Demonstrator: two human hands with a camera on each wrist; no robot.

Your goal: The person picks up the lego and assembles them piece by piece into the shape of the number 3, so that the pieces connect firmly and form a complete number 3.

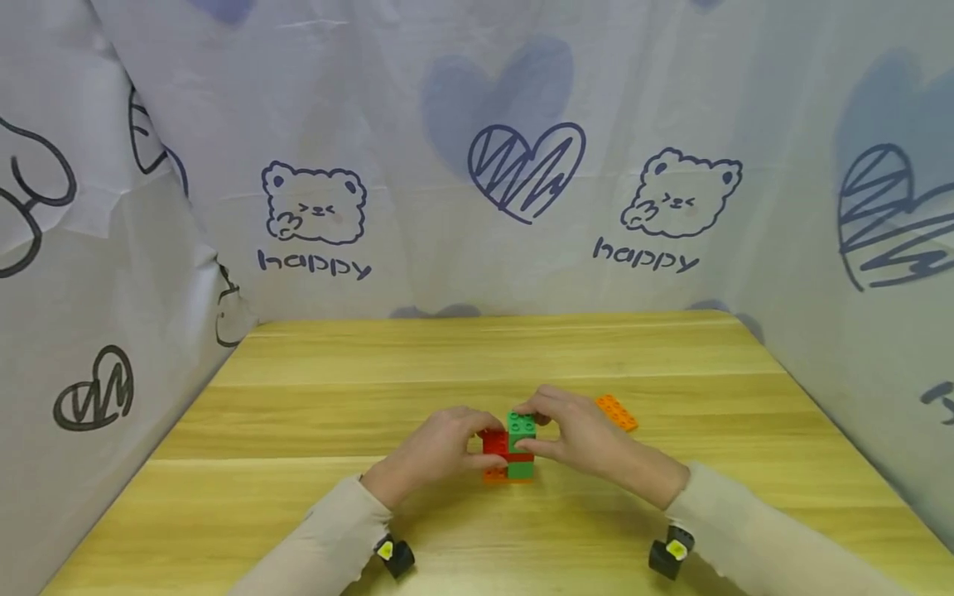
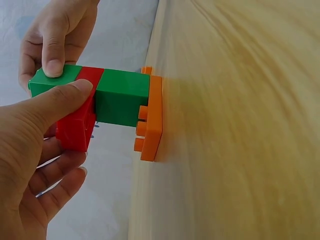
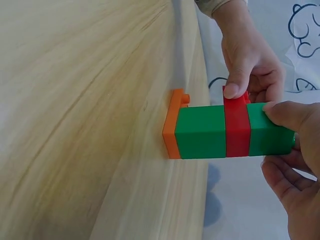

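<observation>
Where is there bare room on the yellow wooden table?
Crowded: centre, where left hand and right hand grip the green-red-orange plastic brick stack, near an orange studded plate. Free: table left of the left hand, and the far strip by the white printed cloth.

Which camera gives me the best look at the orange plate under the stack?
The left wrist view: the orange plate shows large there, its edge and several studs uncovered. The right wrist view shows its edge but few studs; the head view, only small bits beneath the stack.
</observation>
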